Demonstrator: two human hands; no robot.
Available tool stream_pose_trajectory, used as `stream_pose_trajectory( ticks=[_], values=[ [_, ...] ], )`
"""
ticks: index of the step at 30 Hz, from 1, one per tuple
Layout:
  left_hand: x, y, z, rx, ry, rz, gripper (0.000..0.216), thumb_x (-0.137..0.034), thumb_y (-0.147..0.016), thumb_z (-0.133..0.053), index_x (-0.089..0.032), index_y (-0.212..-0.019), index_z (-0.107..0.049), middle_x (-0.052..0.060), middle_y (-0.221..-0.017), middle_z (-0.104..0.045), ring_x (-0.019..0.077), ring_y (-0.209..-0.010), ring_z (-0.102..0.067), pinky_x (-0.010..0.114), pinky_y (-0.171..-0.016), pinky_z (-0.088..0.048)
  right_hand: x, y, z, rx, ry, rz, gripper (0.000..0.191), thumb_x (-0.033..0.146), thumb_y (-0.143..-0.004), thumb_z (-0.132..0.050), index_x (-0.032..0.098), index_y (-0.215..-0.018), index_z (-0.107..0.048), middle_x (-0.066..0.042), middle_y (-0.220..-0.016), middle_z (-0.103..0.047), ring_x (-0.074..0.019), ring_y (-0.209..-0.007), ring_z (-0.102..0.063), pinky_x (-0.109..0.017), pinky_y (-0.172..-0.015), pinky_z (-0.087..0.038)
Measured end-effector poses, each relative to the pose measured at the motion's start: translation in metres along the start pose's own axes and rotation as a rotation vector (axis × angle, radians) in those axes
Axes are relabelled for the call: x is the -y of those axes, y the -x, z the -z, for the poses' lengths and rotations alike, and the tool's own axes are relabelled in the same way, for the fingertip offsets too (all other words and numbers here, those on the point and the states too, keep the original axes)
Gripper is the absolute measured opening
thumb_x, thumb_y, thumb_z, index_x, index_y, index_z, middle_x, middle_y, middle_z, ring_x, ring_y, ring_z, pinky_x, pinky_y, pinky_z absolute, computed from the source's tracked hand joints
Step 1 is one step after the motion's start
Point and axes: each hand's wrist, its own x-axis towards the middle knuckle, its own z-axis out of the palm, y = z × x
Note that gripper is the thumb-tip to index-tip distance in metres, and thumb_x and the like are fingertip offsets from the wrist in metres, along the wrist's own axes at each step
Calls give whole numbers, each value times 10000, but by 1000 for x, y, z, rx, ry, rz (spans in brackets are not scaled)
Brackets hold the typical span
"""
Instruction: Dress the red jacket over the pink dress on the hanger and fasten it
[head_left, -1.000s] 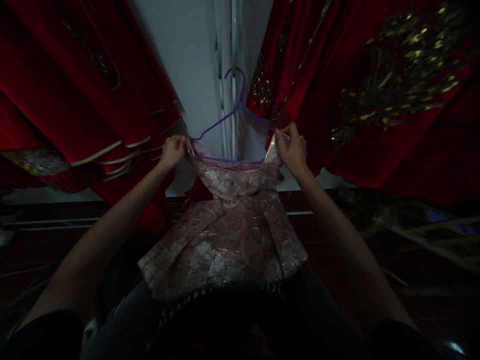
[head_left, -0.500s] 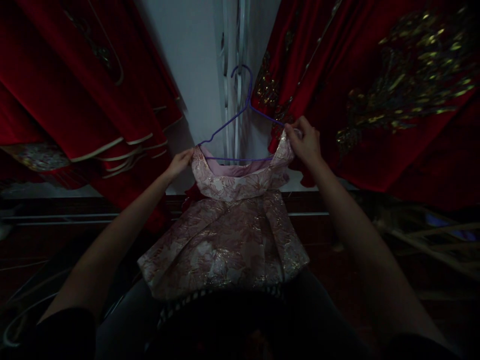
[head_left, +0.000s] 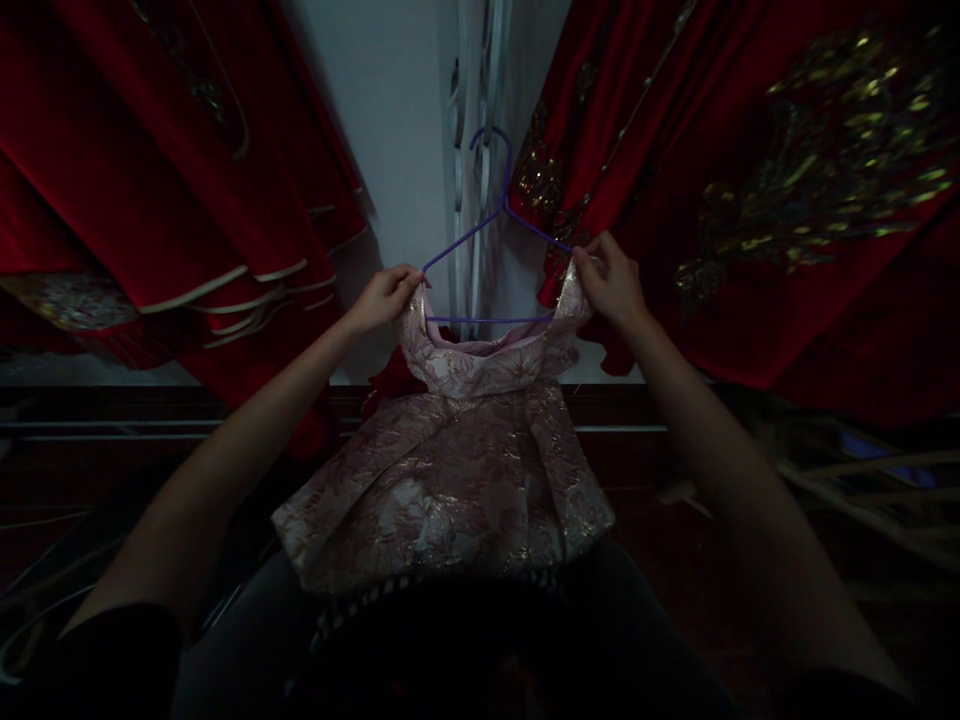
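Observation:
A pink brocade dress (head_left: 465, 450) with a shiny metallic pattern spreads out over my lap. Its two shoulder straps sit over the ends of a purple wire hanger (head_left: 466, 237), whose hook points up and away from me. My left hand (head_left: 388, 297) is closed, pinching the left strap at the hanger's end. On the other side my right hand (head_left: 611, 280) pinches the right strap against the hanger's right arm. The hanger's lower bar runs straight across the open neckline. The dress's back is mostly hidden.
Red garments (head_left: 247, 180) with pale trim hang at the left. More red cloth (head_left: 720, 330) with gold sequin embroidery hangs at the right. Between them stands a pale wall (head_left: 405, 130) with metal rods. Slatted pieces (head_left: 885, 480) lie in the dark at lower right.
My left hand has moved right and slightly up, bringing the left strap further up and inward on the hanger. My right hand keeps its hold almost unmoved.

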Motion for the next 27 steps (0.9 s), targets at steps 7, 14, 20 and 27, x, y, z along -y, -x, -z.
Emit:
stream_pose_trajectory(
  ticks=[7, 14, 20, 27],
  values=[
    [-17, -14, -19, 107, -162, -113, 358, -418, -917, -420, -140, -936, -644, -5, -628, -524, 127, -588, -474, 245, -612, -369, -4, -21, -9, 74, 35, 60, 609, 719, -866, -276, 236, -1032, -607, -82, -964, -690, -269, -946, -628, -468, -882, -444],
    [-17, -13, -39, 43, 56, -34, 474, -527, -921, -369, -141, -1035, -619, 60, -895, -659, 159, -830, -602, 273, -804, -436, 19, -41, -45, 13, -25, 45, 642, 732, -866, -226, 264, -987, -649, -54, -989, -694, -254, -987, -617, -477, -925, -430],
    [-1, -24, -30, -78, 299, 129, 642, -652, -893, -265, -152, -977, -659, 77, -977, -693, 190, -964, -630, 336, -910, -450, 17, -52, -46, 4, -56, 40, 652, 738, -859, -252, 247, -910, -677, -30, -856, -698, -228, -914, -643, -433, -928, -437],
    [80, 3, -37, -226, 329, 340, 416, -535, -831, -479, -146, -833, -626, 89, -915, -699, 203, -894, -633, 342, -840, -483, 8, -59, -36, -26, -66, 42, 632, 757, -828, -324, 240, -867, -686, -27, -831, -703, -257, -929, -647, -504, -966, -409]
  ],
)
